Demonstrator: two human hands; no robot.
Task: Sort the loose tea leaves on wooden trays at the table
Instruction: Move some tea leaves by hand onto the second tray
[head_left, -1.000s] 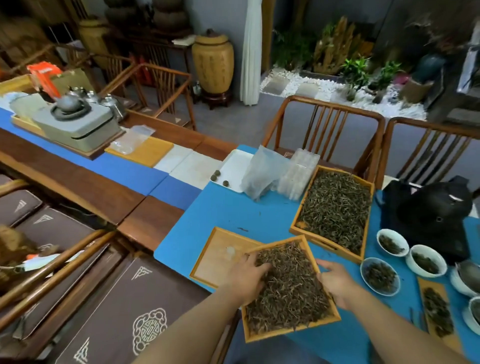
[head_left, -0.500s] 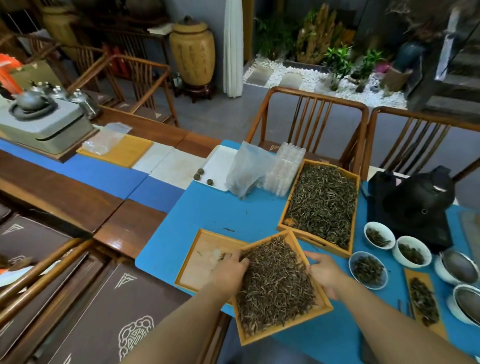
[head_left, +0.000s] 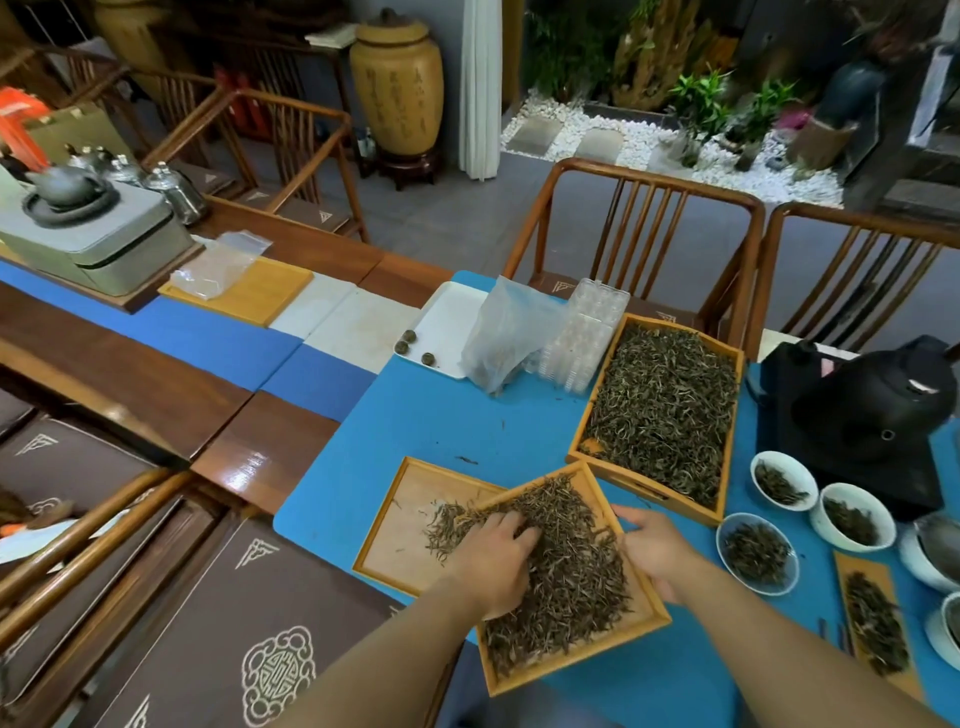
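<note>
A wooden tray (head_left: 597, 660) heaped with dark loose tea leaves (head_left: 571, 571) is tilted, its left edge resting over a flatter wooden tray (head_left: 400, 519). My right hand (head_left: 654, 551) grips the tilted tray's right rim. My left hand (head_left: 493, 556) lies palm down on the leaves at the tray's left edge, fingers spread. A small pile of spilled leaves (head_left: 447, 525) lies on the flatter tray just past my fingers. Behind, a larger wooden tray (head_left: 649, 493) is full of greener leaves.
White bowls (head_left: 782, 480) and a glass bowl (head_left: 756, 553) with leaves stand to the right, beside a narrow wooden board (head_left: 878, 623) and a black kettle (head_left: 872, 410). A plastic bag (head_left: 504, 338), clear moulds (head_left: 587, 338) and a white tray (head_left: 441, 327) sit behind. Wooden chairs ring the table.
My left hand has slid onto the leaves and pushed some over the tray's left edge onto the flatter tray, which was bare before. The camera has turned slightly left.
</note>
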